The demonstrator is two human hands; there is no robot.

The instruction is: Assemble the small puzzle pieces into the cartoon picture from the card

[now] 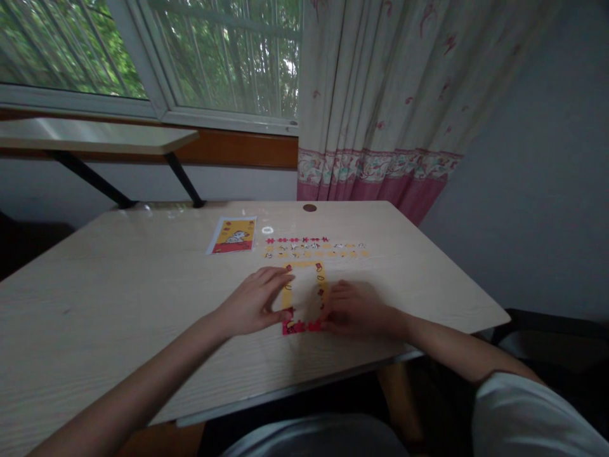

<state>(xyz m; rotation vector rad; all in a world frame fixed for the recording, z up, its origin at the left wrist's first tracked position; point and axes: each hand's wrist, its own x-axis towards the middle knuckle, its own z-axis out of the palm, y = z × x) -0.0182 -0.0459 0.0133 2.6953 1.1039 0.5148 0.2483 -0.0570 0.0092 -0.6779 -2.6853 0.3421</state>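
A puzzle border [301,327] lies on the table, a rectangle of joined pieces, yellow at the top and sides and red along the bottom, with bare tabletop inside it. My left hand [259,299] rests at its left side, thumb and fingers spread apart, fingertips near the upper left and the thumb on the lower left. At the lower right corner, my right hand [352,310] has its fingers bent and pinched at a red puzzle piece; the hand partly hides that corner. Beyond the border, loose puzzle pieces [297,240] lie in rows, red farthest away, yellow and patterned ones nearer.
A printed picture [234,236] of a white animal on yellow and red lies left of the rows. A brown round disc [309,207] is at the table's [143,304] far edge. A raised shelf [99,136] stands back left, a curtain [371,114] behind.
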